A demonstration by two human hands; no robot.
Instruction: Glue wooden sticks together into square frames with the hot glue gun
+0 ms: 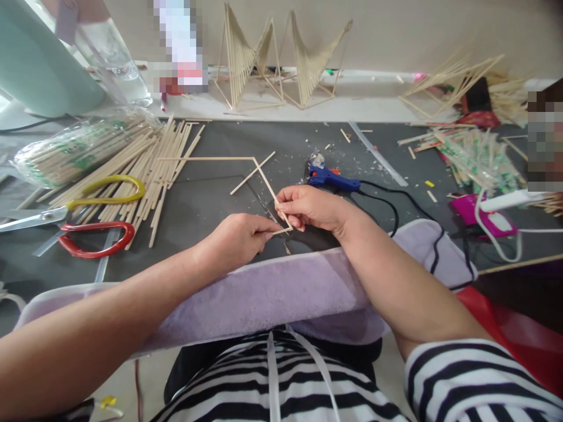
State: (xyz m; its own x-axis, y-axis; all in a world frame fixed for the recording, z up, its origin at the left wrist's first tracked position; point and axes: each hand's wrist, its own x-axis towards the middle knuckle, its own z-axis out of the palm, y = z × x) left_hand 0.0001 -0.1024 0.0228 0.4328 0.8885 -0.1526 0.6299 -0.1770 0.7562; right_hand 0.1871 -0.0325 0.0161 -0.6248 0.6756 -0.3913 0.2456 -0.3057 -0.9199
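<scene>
Two vessels behind the tabletop's far left corner: a mint one [48, 70] and a clear one [125, 73]. Nearer, toward the left edge, a wrapped pack [83, 146], with loose sticks [169, 161] fanned beside it, probably for easy picking. Over those, scissors [97, 254], handles toward the middle as if for quick grasping; little bare room here.

Extends one long side of a frame [206, 159] across the tabletop's middle to the loose sticks; seems raised, judging by the shadow below. Pinches a short end of it between the fingers of the left hand [240, 237], by the near edge; pinches its slanting side in the right hand [310, 208], close to the same corner, probably for steadying that joint. Cannot tell whether the crossing stick [240, 184] is joined to the frame or lies beneath. Under the forearms, along the near edge, a purple cloth [264, 296], perhaps as padding.

On the ledge [369, 97] beyond the far edge, two ribbed models [305, 64], apparently set out of the way. Just past the right hand, a glue gun [336, 180], grip toward that arm, and beyond it some open room among scraps. Toward the right edge, a second pack [479, 158] and a pink box [479, 215], crowding that side.
</scene>
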